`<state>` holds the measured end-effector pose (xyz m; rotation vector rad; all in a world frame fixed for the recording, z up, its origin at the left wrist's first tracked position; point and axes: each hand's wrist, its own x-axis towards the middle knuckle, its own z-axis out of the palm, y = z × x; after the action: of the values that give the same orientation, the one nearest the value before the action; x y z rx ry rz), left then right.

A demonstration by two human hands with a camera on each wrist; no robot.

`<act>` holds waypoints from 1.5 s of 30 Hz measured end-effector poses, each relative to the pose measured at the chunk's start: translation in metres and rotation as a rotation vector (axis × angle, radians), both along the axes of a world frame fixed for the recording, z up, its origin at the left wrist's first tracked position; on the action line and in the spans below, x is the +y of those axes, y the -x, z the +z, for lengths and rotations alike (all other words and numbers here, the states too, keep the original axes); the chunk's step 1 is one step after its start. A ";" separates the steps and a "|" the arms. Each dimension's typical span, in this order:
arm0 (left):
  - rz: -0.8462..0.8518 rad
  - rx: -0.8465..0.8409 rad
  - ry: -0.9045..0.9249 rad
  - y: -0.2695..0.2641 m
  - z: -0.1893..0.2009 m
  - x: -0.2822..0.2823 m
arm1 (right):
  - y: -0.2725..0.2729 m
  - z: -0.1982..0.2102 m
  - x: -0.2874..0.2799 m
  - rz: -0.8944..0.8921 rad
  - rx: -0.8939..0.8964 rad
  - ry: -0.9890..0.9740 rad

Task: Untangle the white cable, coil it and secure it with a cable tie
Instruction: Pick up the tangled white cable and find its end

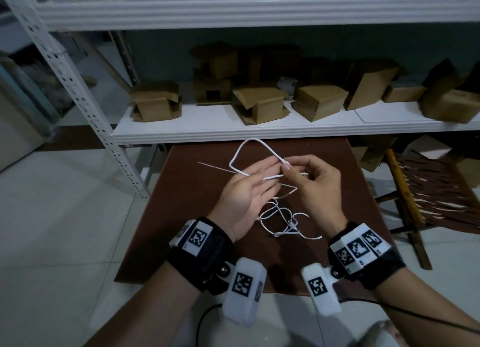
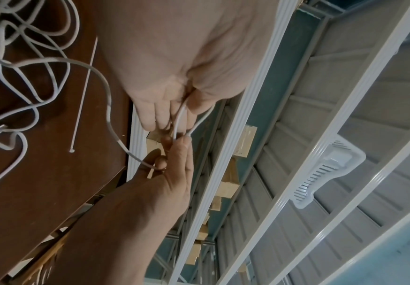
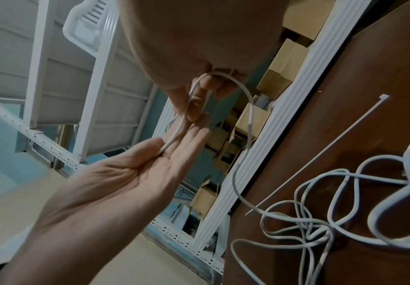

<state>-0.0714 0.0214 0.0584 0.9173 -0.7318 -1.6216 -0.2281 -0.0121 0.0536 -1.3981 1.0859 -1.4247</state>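
White cable (image 1: 240,152) is being pinched near its end by the right hand (image 1: 315,183), looping over the flat, relaxed left hand (image 1: 244,190); its remaining tangle is lying on the brown table (image 1: 337,165) beside the cable tie (image 2: 83,96).

Cable tie (image 1: 215,168) on table (image 1: 324,159), behind tangled cable (image 1: 283,222); shelf (image 1: 207,131) beyond.

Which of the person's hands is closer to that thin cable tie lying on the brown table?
Left. The left hand hovers right over the cable tie, hiding its near end in the head view. The right hand is farther to the right, pinching the white cable.
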 end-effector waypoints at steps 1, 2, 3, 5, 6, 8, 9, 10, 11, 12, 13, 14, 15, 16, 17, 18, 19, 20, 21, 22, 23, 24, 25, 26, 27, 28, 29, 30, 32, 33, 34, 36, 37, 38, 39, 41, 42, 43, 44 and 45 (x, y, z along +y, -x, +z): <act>0.004 0.006 0.001 -0.002 0.000 -0.002 | -0.001 0.000 0.000 0.014 -0.007 0.003; 0.006 0.020 0.002 -0.004 0.001 -0.002 | -0.001 -0.001 0.000 0.026 -0.017 0.004; 0.009 0.036 0.003 -0.004 0.001 -0.003 | 0.000 -0.001 0.000 0.037 -0.032 0.000; 0.019 0.077 0.003 -0.004 0.000 -0.004 | 0.001 0.001 0.000 0.054 -0.057 -0.013; 0.021 0.106 0.003 -0.004 -0.001 -0.004 | 0.001 0.001 0.000 0.061 -0.068 -0.023; 0.005 0.176 -0.001 -0.005 0.000 -0.005 | 0.001 0.001 -0.001 0.078 -0.095 -0.050; -0.007 0.218 -0.003 -0.006 0.001 -0.004 | 0.001 0.001 -0.001 0.087 -0.107 -0.058; -0.027 0.277 -0.004 -0.008 0.004 -0.003 | 0.000 0.001 -0.001 0.094 -0.116 -0.062; -0.050 0.361 -0.014 -0.011 0.007 -0.002 | 0.001 0.001 -0.001 0.100 -0.124 -0.062; -0.081 0.467 -0.019 -0.015 0.009 -0.001 | 0.001 0.002 0.000 0.105 -0.134 -0.063; -0.116 0.566 -0.020 -0.019 0.011 -0.001 | 0.003 0.003 0.000 0.112 -0.144 -0.062; -0.154 0.641 -0.015 -0.022 0.012 -0.001 | 0.004 0.004 0.000 0.119 -0.149 -0.060; -0.194 0.685 -0.007 -0.026 0.013 -0.001 | 0.006 0.006 -0.001 0.127 -0.138 -0.052; -0.235 0.705 0.001 -0.028 0.014 -0.001 | 0.008 0.007 -0.001 0.138 -0.107 -0.031; -0.273 0.706 0.003 -0.029 0.014 -0.001 | 0.009 0.008 -0.002 0.151 -0.061 0.002; -0.305 0.701 -0.001 -0.030 0.014 0.000 | 0.010 0.009 -0.002 0.166 -0.018 0.033; -0.325 0.690 -0.010 -0.029 0.014 0.000 | 0.009 0.009 -0.001 0.178 0.012 0.054; -0.334 0.676 -0.023 -0.028 0.014 0.001 | 0.009 0.008 0.000 0.186 0.025 0.062; -0.336 0.658 -0.039 -0.027 0.014 0.002 | 0.008 0.007 0.001 0.187 0.028 0.061; -0.334 0.645 -0.055 -0.025 0.014 0.003 | 0.008 0.007 0.002 0.185 0.024 0.058; -0.327 0.637 -0.072 -0.023 0.014 0.003 | 0.008 0.006 0.002 0.178 0.021 0.056; -0.318 0.633 -0.085 -0.022 0.014 0.004 | 0.008 0.005 0.002 0.168 0.025 0.057; -0.310 0.624 -0.092 -0.021 0.015 0.004 | 0.009 0.004 0.002 0.151 0.035 0.060; -0.306 0.613 -0.094 -0.021 0.015 0.004 | 0.009 0.002 0.001 0.134 0.045 0.062; -0.308 0.599 -0.092 -0.021 0.014 0.004 | 0.009 0.002 0.000 0.118 0.046 0.061; -0.314 0.584 -0.086 -0.020 0.014 0.004 | 0.009 0.001 -0.001 0.109 0.040 0.058; -0.318 0.572 -0.081 -0.020 0.015 0.004 | 0.010 0.001 -0.002 0.103 0.036 0.055; -0.316 0.566 -0.084 -0.019 0.014 0.004 | 0.011 0.001 -0.002 0.100 0.036 0.054; -0.307 0.576 -0.105 -0.018 0.014 0.003 | 0.011 0.001 -0.004 0.097 0.053 0.058; -0.304 0.587 -0.108 -0.018 0.014 0.003 | 0.012 0.001 -0.004 0.096 0.063 0.062; -0.304 0.592 -0.104 -0.018 0.015 0.003 | 0.012 0.001 -0.004 0.095 0.071 0.063; -0.296 0.593 -0.105 -0.020 0.015 0.003 | 0.013 0.000 -0.004 0.086 0.078 0.060; -0.292 0.600 -0.110 -0.020 0.014 0.002 | 0.014 0.000 -0.005 0.083 0.079 0.058; -0.289 0.608 -0.112 -0.019 0.014 0.002 | 0.015 0.000 -0.005 0.080 0.081 0.058; -0.288 0.618 -0.106 -0.019 0.014 0.002 | 0.016 0.001 -0.005 0.077 0.084 0.058; -0.289 0.642 -0.090 -0.018 0.013 0.002 | 0.017 0.002 -0.006 0.071 0.085 0.057; -0.287 0.640 -0.075 -0.018 0.014 0.003 | 0.017 0.002 -0.006 0.069 0.083 0.053; -0.288 0.644 -0.063 -0.017 0.014 0.004 | 0.017 0.003 -0.006 0.066 0.077 0.047; -0.274 0.647 -0.061 -0.016 0.014 0.004 | 0.017 0.003 -0.006 0.060 0.064 0.038; -0.236 0.659 -0.063 -0.014 0.013 0.004 | 0.017 0.003 -0.006 0.052 0.049 0.030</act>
<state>-0.0578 0.0253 0.0717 0.2962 -0.3325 -2.0107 -0.2447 -0.0179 0.0562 -1.4793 1.0551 -1.3808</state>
